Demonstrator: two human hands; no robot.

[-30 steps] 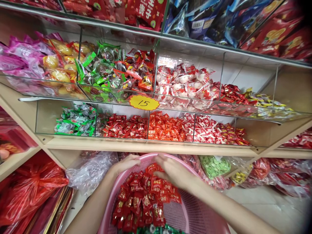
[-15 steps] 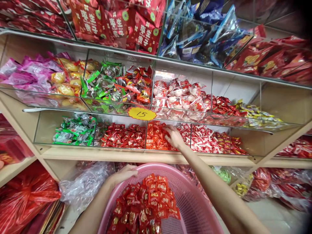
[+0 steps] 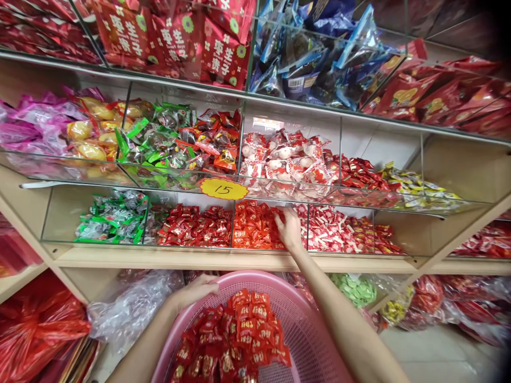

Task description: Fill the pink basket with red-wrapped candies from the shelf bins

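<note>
Right hand [image 3: 289, 227] among the orange-red sweets [image 3: 253, 226] on the shelf [image 3: 159, 259];
left hand [image 3: 195, 291] clasps the pink basket [image 3: 315, 335]; whether the right grip pinches any, I cannot tell; gathering seems underway, next calling for a firm handful.

One pink basket [image 3: 255, 275], part-filled with red candies [image 3: 255, 330], its rim held by the left hand [image 3: 195, 291]; orange candies [image 3: 253, 229] in a shelf bin, right hand [image 3: 288, 226] at their right side; above, one yellow tag [image 3: 223, 189] marked 15.
</note>
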